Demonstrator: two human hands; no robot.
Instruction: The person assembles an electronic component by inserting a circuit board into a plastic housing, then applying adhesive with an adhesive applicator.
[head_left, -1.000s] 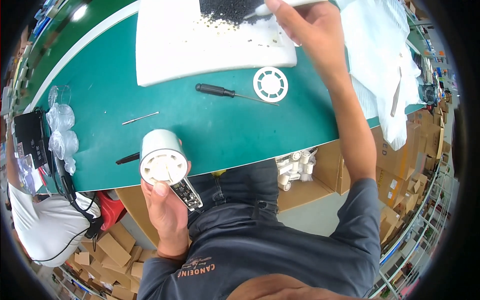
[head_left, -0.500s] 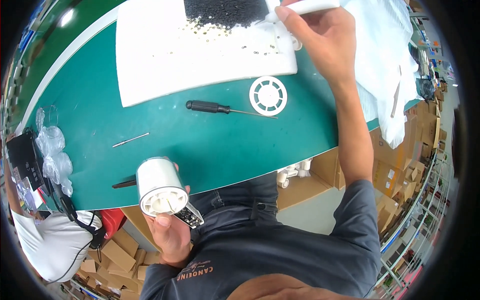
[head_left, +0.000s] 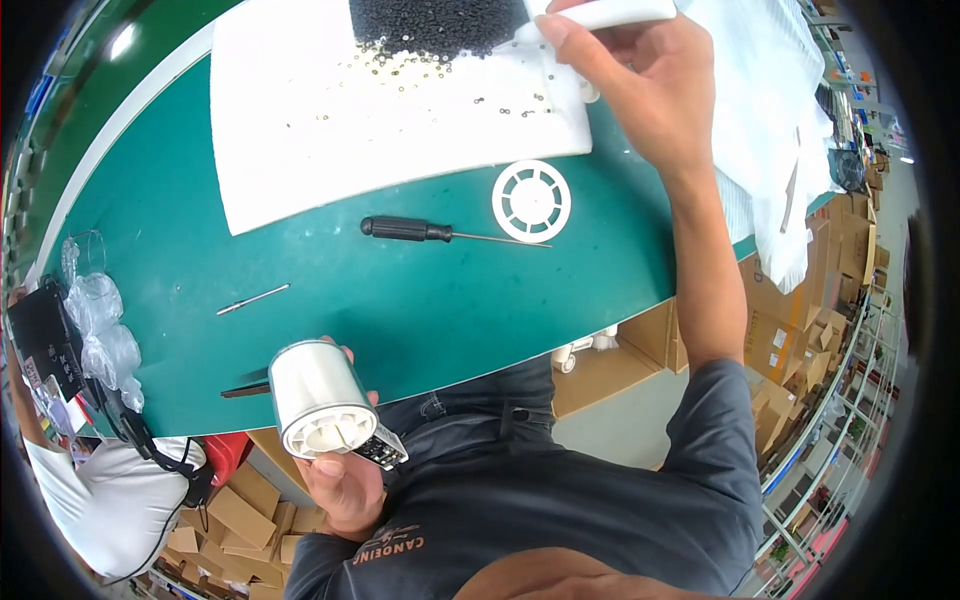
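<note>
My left hand (head_left: 343, 488) grips a white cylinder (head_left: 318, 385) with a clear rim and a ribbed, hollow end, tilted at the near table edge. A small board with dark parts (head_left: 382, 447) juts from beside it. At the top, my right hand (head_left: 645, 85) is closed round a white, curved hand tool (head_left: 612, 14) with a tapered tip. The tip is at the edge of a heap of small black rings (head_left: 440, 22) on a white foam sheet (head_left: 290, 160). Small yellowish rings (head_left: 400, 68) lie along the heap's near side.
On the green table (head_left: 420, 310) lie a white spoked disc (head_left: 531, 202), a black-handled screwdriver (head_left: 405, 229), a thin metal bit (head_left: 253, 298) and a dark strip (head_left: 245, 391). Clear plastic wrap (head_left: 100, 325) sits left, white sheeting (head_left: 765, 120) right. Another person (head_left: 120, 500) is at lower left.
My right hand has moved the white tool's tip slightly left, toward the black rings. The whole view has shifted a little; my left hand keeps hold of the cylinder.
</note>
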